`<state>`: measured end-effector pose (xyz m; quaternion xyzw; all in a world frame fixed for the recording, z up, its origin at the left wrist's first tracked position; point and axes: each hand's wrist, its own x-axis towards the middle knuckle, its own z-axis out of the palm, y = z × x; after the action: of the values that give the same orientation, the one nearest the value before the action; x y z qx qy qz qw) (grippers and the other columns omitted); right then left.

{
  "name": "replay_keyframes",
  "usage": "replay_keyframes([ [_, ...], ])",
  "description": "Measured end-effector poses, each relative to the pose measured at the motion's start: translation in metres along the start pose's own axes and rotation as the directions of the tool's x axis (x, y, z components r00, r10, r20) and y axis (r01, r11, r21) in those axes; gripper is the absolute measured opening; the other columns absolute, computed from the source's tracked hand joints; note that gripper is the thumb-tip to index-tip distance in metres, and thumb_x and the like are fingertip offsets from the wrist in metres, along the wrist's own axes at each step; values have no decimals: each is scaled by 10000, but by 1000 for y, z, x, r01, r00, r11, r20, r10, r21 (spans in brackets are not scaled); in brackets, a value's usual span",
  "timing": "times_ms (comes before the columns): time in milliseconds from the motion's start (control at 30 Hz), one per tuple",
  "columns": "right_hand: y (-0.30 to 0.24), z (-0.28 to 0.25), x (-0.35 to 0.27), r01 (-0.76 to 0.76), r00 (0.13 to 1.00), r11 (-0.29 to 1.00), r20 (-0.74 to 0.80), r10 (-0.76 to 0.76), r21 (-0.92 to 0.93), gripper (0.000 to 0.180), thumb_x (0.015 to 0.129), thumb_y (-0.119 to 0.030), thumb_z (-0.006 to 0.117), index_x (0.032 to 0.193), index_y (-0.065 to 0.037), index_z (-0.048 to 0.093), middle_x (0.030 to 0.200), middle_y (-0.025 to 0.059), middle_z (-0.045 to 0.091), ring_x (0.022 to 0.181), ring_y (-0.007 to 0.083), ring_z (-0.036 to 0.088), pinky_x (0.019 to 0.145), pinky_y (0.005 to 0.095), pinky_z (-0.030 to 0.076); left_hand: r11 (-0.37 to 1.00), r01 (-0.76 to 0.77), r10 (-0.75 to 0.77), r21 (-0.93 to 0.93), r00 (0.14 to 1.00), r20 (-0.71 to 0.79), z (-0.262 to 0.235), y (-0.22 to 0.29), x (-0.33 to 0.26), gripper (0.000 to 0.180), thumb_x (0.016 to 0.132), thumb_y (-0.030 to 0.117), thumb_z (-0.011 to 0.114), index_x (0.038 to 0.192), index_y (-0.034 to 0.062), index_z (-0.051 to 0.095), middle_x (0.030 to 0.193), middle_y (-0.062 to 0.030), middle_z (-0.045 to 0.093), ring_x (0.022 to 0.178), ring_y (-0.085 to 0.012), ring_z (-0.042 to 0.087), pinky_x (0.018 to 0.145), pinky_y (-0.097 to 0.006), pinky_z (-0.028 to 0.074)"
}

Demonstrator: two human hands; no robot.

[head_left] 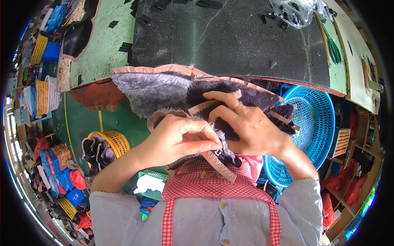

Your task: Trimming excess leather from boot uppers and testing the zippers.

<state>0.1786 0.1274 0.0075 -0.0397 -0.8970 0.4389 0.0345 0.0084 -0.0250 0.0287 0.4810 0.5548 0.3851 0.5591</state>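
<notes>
A grey fur-lined piece (158, 88) with a tan, zigzag-stitched edge hangs at the near edge of the work table, reaching toward my lap. My left hand (176, 133) is closed in a pinch, thumb against fingertips, at the gathered fur in front of my apron; what lies between the tips is too small to make out. Curled over the dark part of the same piece is my right hand (250, 127), a ring on one finger, gripping it beside the left fingertips. A stitched tan strip (219, 166) dangles below the pinch.
The dark table top (234, 41) carries several small black pieces and a clear plastic bag (293, 12). Green-handled scissors (334, 49) lie at its right. A blue basket (324, 127) stands right of me; a yellow basket (117, 143) holds fur-lined pieces at left.
</notes>
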Motion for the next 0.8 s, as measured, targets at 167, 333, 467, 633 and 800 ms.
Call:
replay_keyframes([
  [167,-1,-20,9,-104,993,964,-28,115,243,520,737,47,719,1192,-49,486,1169,165,546,880,314,632,706,377,530,999,40,-41,-28,998,-49,-24,18,-12,69,871,43,705,924,-2,708,870,-46,720,818,-87,666,739,-234,511],
  [333,13,-7,3,-157,982,941,-52,180,299,431,701,99,726,1069,-49,555,1059,105,514,721,197,566,615,303,487,961,190,-203,-202,978,-44,-10,6,1,63,887,8,690,935,-29,675,907,-51,708,856,-90,659,769,-242,530],
  [467,24,-11,0,-89,988,989,-116,104,120,275,753,-63,723,932,4,524,829,119,499,730,270,560,674,371,482,957,170,-200,-237,974,-107,-7,-1,10,71,892,20,690,946,-24,679,908,-43,693,864,-82,647,763,-231,523],
  [633,22,-8,-3,-78,957,950,-246,157,303,222,854,-92,675,1007,21,562,859,104,539,701,226,543,672,338,460,921,230,-267,-315,960,-80,-9,-7,17,116,867,-1,706,978,-30,690,938,-71,694,880,-110,660,806,-258,551],
  [800,20,-10,-11,-213,966,915,-69,251,342,150,835,20,692,963,-1,617,858,54,545,717,120,512,643,283,445,926,248,-278,-283,958,-70,-11,-10,19,161,832,-38,723,989,-42,689,968,-102,701,894,-160,691,829,-288,568],
])
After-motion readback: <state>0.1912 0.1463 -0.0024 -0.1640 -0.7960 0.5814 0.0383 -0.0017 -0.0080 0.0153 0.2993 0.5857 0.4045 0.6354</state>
